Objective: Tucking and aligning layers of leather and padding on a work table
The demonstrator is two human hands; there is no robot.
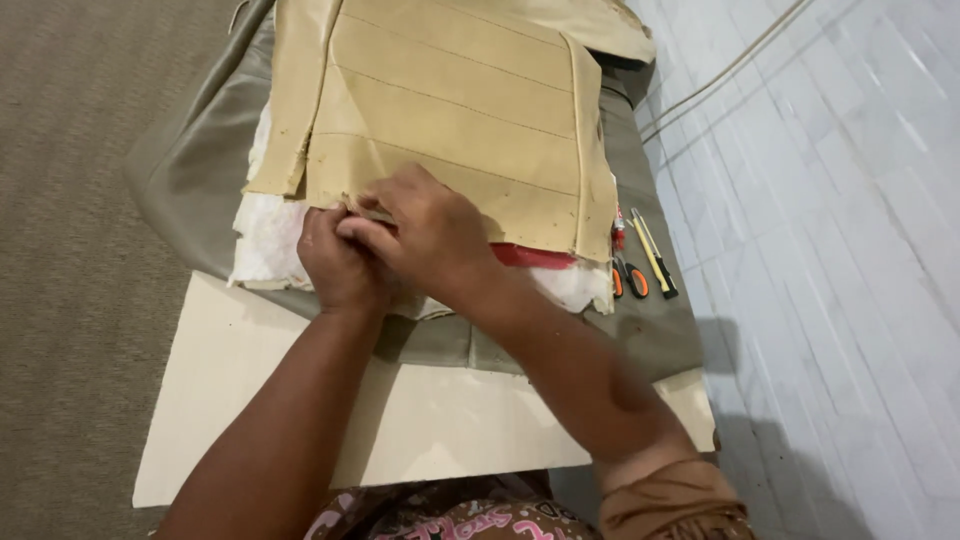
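A tan stitched cover panel (450, 110) with several sewn seams lies on white foam padding (265, 235) and an olive-grey leather sheet (190, 160). My left hand (335, 260) and my right hand (430, 235) meet at the panel's near edge, both pinching it at about the same spot. The fingers hide what lies between them. A strip of red material (535, 257) shows just right of my right wrist, under the panel's edge.
Orange-handled scissors (630, 278), a yellow cutter knife (653, 255) and a small red tool (618, 230) lie at the right edge of the olive sheet. A pale board (230, 390) lies under everything. White tiles (830, 250) are at right, brown carpet (70, 250) at left.
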